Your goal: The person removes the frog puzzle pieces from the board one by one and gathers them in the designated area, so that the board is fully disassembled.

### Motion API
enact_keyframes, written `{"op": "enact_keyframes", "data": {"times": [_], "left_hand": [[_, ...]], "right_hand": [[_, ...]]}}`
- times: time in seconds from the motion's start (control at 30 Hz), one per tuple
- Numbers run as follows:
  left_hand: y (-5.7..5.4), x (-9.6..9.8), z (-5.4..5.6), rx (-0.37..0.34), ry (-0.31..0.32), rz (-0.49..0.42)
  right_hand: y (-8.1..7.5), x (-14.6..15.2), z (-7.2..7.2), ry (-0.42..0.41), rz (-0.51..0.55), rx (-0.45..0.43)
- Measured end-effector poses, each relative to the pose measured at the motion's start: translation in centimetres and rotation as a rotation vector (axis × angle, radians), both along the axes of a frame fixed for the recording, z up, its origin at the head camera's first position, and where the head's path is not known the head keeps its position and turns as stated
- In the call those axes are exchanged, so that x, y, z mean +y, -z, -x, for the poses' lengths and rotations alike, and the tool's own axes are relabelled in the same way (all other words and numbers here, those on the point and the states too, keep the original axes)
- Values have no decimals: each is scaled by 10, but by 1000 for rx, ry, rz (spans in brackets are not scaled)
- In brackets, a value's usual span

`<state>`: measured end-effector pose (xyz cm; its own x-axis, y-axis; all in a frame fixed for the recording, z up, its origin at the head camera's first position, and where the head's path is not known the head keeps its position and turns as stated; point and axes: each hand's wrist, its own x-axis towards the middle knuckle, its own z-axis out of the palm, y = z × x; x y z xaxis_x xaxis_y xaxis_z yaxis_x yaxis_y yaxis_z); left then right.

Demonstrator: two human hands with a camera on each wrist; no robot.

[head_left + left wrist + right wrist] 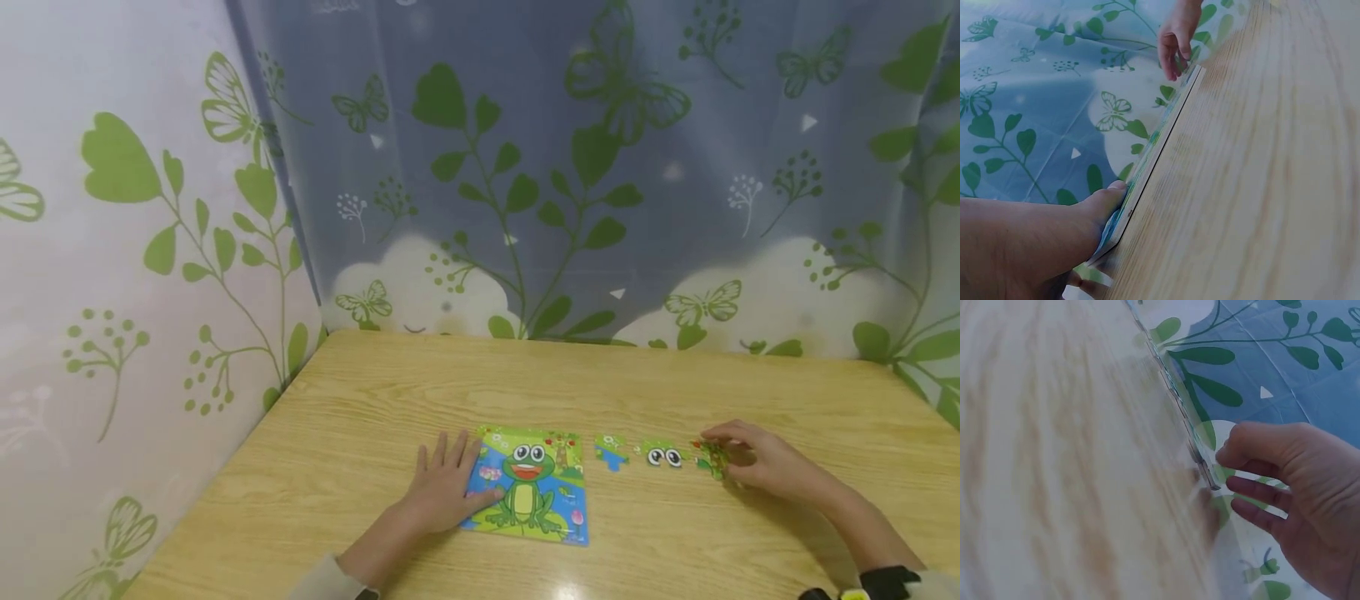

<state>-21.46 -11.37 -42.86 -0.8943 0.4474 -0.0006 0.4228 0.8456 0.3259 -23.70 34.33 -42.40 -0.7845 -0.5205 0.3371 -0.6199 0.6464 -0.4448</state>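
A square frog jigsaw puzzle (pixel 525 500) lies flat on the table, its picture whole. My left hand (pixel 448 492) rests at its left edge with fingers spread and the thumb over the picture. In the left wrist view, that thumb (pixel 1110 195) lies on the board's edge. To the right sit loose puzzle pieces: one green and blue (pixel 611 452), one with the frog's eyes (pixel 664 457), and one with green leaves and red (pixel 712 460). My right hand (pixel 768 462) is beside the last piece, fingers loosely bent around its right side. The right wrist view shows a gap between fingers and piece.
The pieces stand in a row on the wooden table (pixel 390 400). A printed curtain with leaves and butterflies (pixel 480 208) hangs behind the table's far edge, and a similar pale one (pixel 172 333) hangs along the left side.
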Motion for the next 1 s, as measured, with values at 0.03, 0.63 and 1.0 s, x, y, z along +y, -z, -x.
{"op": "enact_keyframes", "data": {"times": [0.03,0.63,1.0], "left_hand": [[0,0,0,-2,1,0],[-4,-3,1,-43,15,16],[-15,-15,3,-88,141,54]], "right_hand": [[-1,-2,-1,5,3,8],[-33,-82,3,-79,30,-145],[-39,-155,9,-112,2,-154]]}}
